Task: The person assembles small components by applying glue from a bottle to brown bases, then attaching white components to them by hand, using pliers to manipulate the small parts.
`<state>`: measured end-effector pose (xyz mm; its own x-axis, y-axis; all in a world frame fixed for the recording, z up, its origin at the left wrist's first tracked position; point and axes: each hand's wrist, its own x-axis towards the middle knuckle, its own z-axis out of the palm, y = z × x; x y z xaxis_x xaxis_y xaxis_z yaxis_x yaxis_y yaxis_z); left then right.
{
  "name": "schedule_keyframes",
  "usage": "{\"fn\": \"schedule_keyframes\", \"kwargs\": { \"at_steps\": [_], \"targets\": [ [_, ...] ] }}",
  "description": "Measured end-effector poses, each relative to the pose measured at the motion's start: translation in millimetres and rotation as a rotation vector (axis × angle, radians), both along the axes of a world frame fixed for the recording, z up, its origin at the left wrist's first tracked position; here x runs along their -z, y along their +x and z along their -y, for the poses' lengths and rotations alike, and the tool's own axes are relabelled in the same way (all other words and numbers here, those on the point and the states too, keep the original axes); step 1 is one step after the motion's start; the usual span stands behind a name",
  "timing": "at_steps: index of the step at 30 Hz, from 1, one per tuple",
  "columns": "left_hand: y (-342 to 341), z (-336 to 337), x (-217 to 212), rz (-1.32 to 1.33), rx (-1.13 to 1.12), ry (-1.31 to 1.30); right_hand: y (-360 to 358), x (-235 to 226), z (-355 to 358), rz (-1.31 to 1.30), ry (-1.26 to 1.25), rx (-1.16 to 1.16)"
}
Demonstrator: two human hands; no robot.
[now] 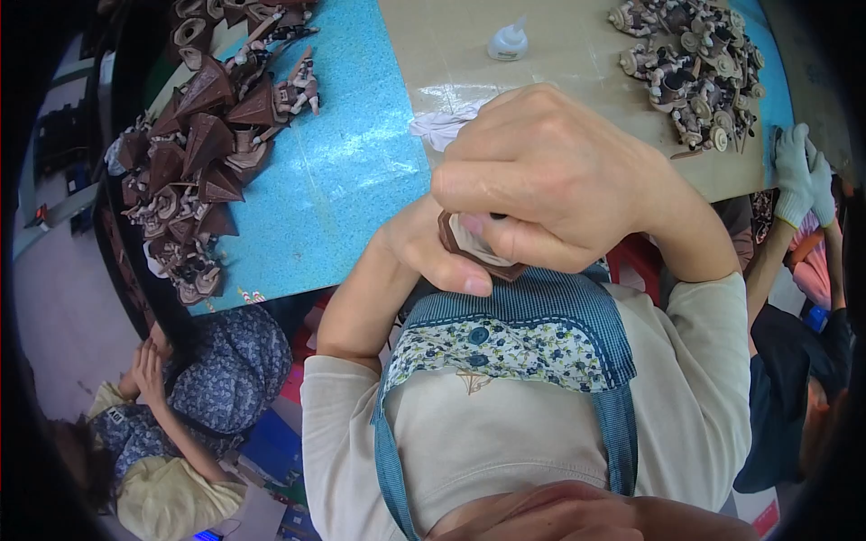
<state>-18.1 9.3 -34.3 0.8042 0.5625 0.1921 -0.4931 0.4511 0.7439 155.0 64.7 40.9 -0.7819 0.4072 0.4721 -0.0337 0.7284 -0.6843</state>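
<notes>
Close to my chest, my left hand (439, 257) grips a brown many-sided base (447, 233) with a cream inner face, its thumb along the rim. My right hand (555, 176) is closed in a pinch over that base, its fingertips at the cream face. A small dark bit shows at the right fingertips; what they hold is mostly hidden by the hand. Just beyond the hands, a crumpled white cloth (442, 126) lies on the table, partly covered by my right hand.
Brown pointed roof-like pieces and small figures (203, 135) are heaped at the table's left. More figurines (699, 77) stand clustered at the far right. A small white squeeze bottle (508, 42) is at the back. Co-workers sit at left and right, one with white gloves (794, 176).
</notes>
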Motion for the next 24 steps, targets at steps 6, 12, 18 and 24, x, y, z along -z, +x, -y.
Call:
{"fn": "schedule_keyframes", "kwargs": {
  "at_steps": [6, 12, 18, 24],
  "targets": [
    [7, -5, 17, 0.158, -0.1, 0.114, 8, 1, -12, 0.046, 0.006, -0.071],
    [-1, -2, -13, -0.053, -0.069, -0.534, 51, -52, -44, -0.109, 0.219, 0.251],
    [-17, 7, 13, -0.068, -0.246, -0.369, 116, -101, -127, -0.576, -0.025, 0.895],
    [-18, 2, 6, 0.004, -0.342, -0.355, 134, -163, -248, -0.374, 0.839, 1.299]
  ]
}}
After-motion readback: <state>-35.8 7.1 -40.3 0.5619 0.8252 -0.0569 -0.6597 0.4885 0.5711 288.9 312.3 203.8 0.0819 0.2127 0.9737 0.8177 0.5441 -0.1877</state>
